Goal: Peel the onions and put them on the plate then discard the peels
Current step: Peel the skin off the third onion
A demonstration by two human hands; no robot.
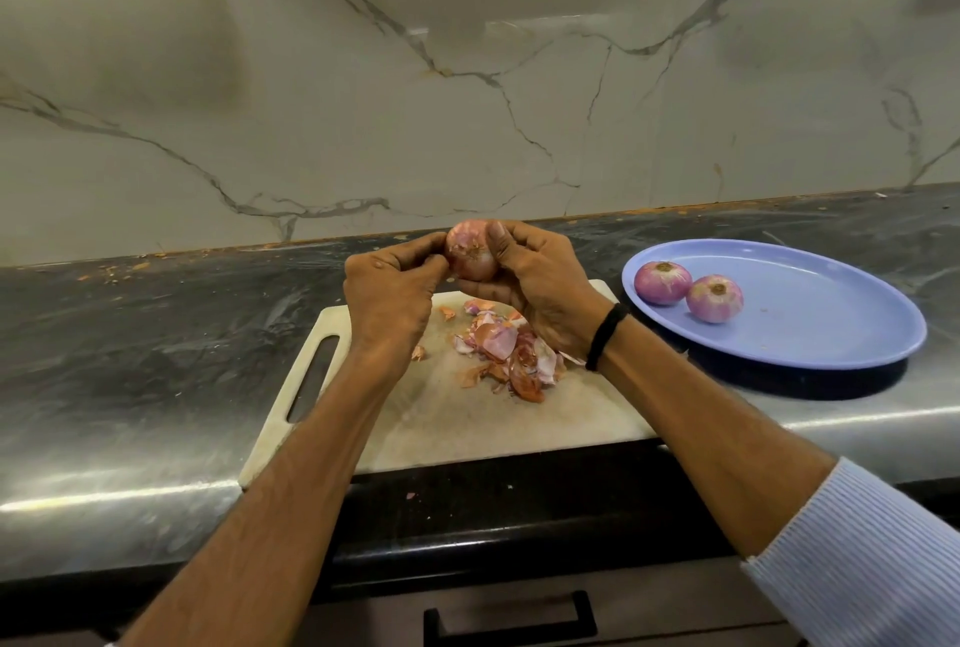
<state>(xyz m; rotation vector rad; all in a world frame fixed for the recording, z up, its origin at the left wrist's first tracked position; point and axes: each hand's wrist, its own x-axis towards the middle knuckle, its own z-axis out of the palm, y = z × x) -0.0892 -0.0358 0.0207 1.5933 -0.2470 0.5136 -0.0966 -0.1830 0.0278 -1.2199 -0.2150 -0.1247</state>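
Note:
My right hand (pixel 540 282) grips a red onion (pixel 470 254) in the air above the far edge of the white cutting board (pixel 467 428). My left hand (pixel 389 293) pinches at the onion's left side with thumb and curled fingers. A heap of pink and orange peels (pixel 506 355) lies on the board under my hands. Two peeled onions (pixel 662 282) (pixel 714 299) sit side by side on the left part of the blue plate (pixel 831 324), to the right of the board.
The board lies on a dark stone counter (pixel 156 345) with a marble wall behind. A few peel scraps (pixel 418 352) lie loose on the board. A drawer handle (pixel 509 618) shows below the counter's front edge.

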